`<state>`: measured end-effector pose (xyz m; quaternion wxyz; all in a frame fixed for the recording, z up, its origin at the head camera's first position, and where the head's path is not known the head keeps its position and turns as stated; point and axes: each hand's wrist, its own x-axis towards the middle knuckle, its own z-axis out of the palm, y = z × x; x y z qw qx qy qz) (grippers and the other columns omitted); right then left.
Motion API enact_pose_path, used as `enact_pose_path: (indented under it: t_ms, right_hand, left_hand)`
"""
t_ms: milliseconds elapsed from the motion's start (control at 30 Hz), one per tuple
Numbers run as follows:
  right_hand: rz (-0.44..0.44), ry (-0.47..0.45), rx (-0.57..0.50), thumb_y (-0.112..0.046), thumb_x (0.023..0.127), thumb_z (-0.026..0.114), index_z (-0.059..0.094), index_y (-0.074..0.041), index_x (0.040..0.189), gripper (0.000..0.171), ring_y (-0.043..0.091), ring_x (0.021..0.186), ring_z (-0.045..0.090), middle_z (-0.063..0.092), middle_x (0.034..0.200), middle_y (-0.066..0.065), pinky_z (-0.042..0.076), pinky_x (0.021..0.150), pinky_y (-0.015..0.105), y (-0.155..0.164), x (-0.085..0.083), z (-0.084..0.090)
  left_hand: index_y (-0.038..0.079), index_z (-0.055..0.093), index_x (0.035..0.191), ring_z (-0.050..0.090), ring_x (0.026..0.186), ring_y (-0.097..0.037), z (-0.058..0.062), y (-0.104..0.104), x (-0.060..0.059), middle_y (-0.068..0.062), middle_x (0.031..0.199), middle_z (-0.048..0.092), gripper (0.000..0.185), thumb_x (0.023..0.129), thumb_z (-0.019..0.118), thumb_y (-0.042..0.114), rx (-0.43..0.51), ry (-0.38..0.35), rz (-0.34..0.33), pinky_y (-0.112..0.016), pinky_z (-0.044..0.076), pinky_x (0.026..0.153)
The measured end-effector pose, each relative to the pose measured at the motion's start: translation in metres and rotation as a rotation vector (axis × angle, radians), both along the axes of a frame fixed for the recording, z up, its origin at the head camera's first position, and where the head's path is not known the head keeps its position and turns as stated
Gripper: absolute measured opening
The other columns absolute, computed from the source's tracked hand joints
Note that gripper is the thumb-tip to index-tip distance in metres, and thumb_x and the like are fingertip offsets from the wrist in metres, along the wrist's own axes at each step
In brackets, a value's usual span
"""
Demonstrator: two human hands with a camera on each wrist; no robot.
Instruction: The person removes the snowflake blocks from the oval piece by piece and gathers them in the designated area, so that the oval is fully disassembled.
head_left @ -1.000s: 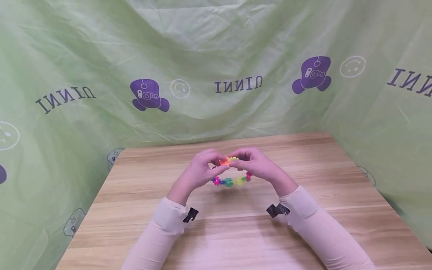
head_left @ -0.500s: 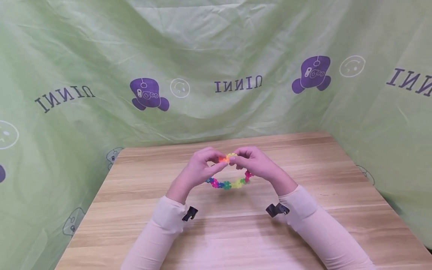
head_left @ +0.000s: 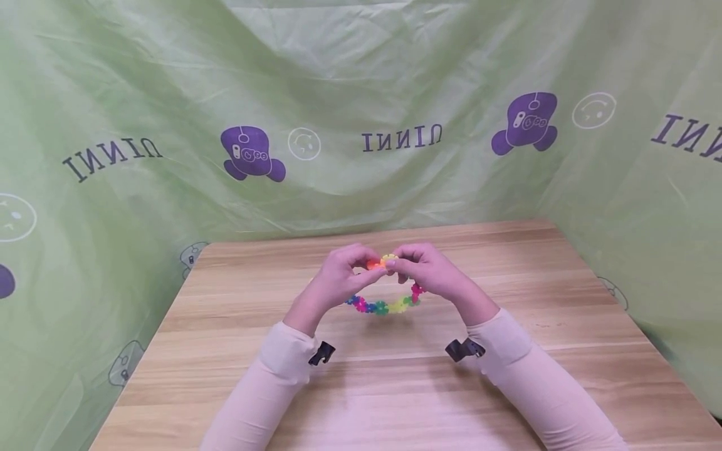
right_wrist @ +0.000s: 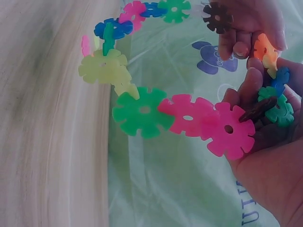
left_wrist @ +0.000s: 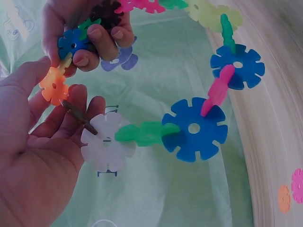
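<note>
Between both hands hangs a ring-shaped chain of slotted snowflake discs, in blue, pink, green, yellow, white, brown and orange. My left hand pinches the orange disc between thumb and fingers. With thumb and fingers, my right hand grips the yellow disc right beside the orange one. In the right wrist view the orange disc overlaps the yellow piece. A blue disc, a green disc and a brown disc lie along my right palm. The rest of the loop droops above the table.
The wooden table lies below both forearms. In the left wrist view a loose orange disc and a pink disc lie on it. A green printed cloth hangs behind the table and on both sides. Each cuff carries a black clip.
The orange and yellow discs have risen slightly, with more of the yellow one showing. The loop has spread wider toward the left, and my right fingers have drawn back a little.
</note>
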<state>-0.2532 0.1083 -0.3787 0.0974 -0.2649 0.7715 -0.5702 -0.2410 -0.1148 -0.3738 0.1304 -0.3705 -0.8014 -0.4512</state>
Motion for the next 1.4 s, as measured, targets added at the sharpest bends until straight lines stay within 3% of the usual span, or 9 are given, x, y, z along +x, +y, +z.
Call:
enact_pose_path:
  t_ms: [300, 567, 1100, 1300, 1400]
  right_hand:
    - [-0.002, -0.012, 0.007, -0.025, 0.097, 0.063, 0.07, -0.001, 0.097, 0.026, 0.019, 0.056, 0.048, 0.06, 0.078, 0.013, 0.046, 0.041, 0.032, -0.001, 0.001, 0.003]
    - [0.003, -0.011, -0.004, -0.018, 0.099, 0.06, 0.071, -0.001, 0.098, 0.02, 0.023, 0.048, 0.044, 0.059, 0.077, 0.022, 0.042, 0.04, 0.032, -0.001, 0.0, 0.001]
    - [-0.004, 0.0, 0.004, -0.026, 0.096, 0.065, 0.073, -0.009, 0.091, 0.02, 0.029, 0.044, 0.042, 0.059, 0.072, 0.016, 0.041, 0.039, 0.031, -0.004, 0.001, 0.0]
    - [-0.042, -0.037, -0.009, -0.028, 0.096, 0.065, 0.073, -0.008, 0.091, 0.022, 0.021, 0.048, 0.042, 0.056, 0.075, 0.016, 0.047, 0.039, 0.037, -0.001, 0.001, 0.002]
    - [-0.057, -0.03, -0.015, -0.031, 0.095, 0.065, 0.073, -0.009, 0.09, 0.024, 0.019, 0.049, 0.042, 0.056, 0.075, 0.015, 0.049, 0.039, 0.04, 0.0, 0.0, 0.004]
  left_hand:
    - [0.008, 0.076, 0.088, 0.064, 0.09, -0.013, 0.001, -0.001, 0.0, 0.001, 0.091, 0.069, 0.004, 0.085, 0.077, 0.01, 0.059, -0.022, -0.033, -0.03, 0.055, 0.084]
    - [0.005, 0.079, 0.093, 0.067, 0.091, -0.016, 0.002, -0.004, 0.0, -0.006, 0.099, 0.071, 0.008, 0.085, 0.077, 0.009, 0.032, 0.0, -0.029, -0.028, 0.057, 0.076]
    - [0.004, 0.079, 0.097, 0.068, 0.088, -0.017, 0.002, -0.007, 0.0, -0.009, 0.099, 0.071, 0.011, 0.087, 0.075, 0.007, -0.01, 0.039, -0.026, -0.025, 0.056, 0.073]
    - [0.004, 0.079, 0.095, 0.063, 0.079, -0.014, 0.002, -0.01, -0.001, -0.008, 0.099, 0.068, 0.01, 0.088, 0.072, 0.006, -0.058, 0.079, 0.009, -0.026, 0.054, 0.065]
    - [0.005, 0.078, 0.098, 0.063, 0.08, -0.014, 0.003, -0.012, -0.001, -0.007, 0.1, 0.068, 0.012, 0.087, 0.074, 0.008, -0.067, 0.065, 0.025, -0.027, 0.054, 0.066]
